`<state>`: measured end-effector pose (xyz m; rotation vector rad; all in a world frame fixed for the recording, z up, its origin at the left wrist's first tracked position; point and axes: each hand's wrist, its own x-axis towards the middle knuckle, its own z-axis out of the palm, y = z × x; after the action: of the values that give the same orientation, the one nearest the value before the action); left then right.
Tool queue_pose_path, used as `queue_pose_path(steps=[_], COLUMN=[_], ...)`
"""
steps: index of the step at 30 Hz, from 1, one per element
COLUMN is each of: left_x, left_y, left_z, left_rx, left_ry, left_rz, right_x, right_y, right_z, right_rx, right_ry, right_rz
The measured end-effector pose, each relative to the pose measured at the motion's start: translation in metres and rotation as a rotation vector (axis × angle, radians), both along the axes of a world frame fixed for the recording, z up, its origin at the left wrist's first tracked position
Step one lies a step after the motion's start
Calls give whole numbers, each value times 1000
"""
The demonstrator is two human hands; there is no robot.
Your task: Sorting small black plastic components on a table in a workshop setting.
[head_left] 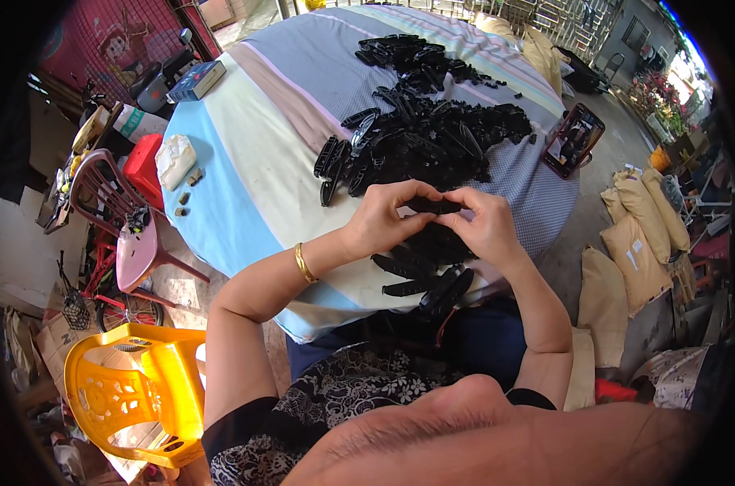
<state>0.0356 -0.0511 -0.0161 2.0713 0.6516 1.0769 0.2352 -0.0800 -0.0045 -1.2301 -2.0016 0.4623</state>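
Striped tablecloth [258, 174] under heaped black parts [420, 150], phone [575, 139] at right, left fingers [409, 188] and right fingers [469, 197] tight around dark piece [434, 206].

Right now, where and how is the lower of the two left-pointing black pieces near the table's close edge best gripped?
Probably at the left end of that lower piece, pinched across its narrow width by the left hand coming from the left: that end juts free onto the cloth, while its right end lies near other black pieces.
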Motion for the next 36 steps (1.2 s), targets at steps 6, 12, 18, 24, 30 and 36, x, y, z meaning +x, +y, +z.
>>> queue_pose_path(steps=[6,12,18,24,30,36], left_x=[-8,-48,-44,-28,-4,-1], left_y=[22,67,77,60,37,29], left_z=[14,3,-11,2,-12,-14], left_rx=[159,242,244,-102,-572,-642], left_ry=[109,536,509,-171,-343,-242], left_rz=[226,721,748,433,-160,-177], right_x=[32,36,70,74,73,47], right_y=[12,18,48,55,50,25], right_z=[-4,-6,-25,-37,-37,-10], right_rx=[-313,-172,193,128,271,286], right_ry=[56,-171,-272,-368,-427,-113], right_rz=[28,280,-363,-294,-297,-268])
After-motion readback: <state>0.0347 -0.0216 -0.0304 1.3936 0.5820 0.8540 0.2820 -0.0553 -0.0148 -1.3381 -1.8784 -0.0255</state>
